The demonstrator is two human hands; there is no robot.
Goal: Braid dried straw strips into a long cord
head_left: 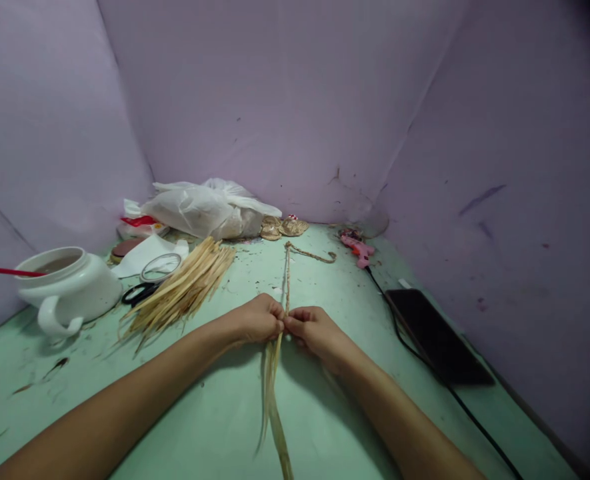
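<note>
My left hand (262, 318) and my right hand (315, 328) meet at the middle of the table, both closed in a pinch on a braided cord of dried plant fibre (288, 280). Beyond my fingers the finished braid runs away from me, bends sharply, and trails right to a curled end. Loose flat fibre strips (275, 393) hang from the pinch toward me. Left of my left hand lies a bundle of dry, straw-coloured strips (187, 283). Black-handled scissors (139, 293) are partly covered by that bundle.
On the green table (199, 427), a white pot (87, 293) holds a red stick. A clear tape roll (161, 267), white plastic bag (215, 210) and woven pieces (293, 227) lie behind. At right are a pink glue gun (359, 251), its black cord (399, 333) and a dark tablet-like slab (437, 333).
</note>
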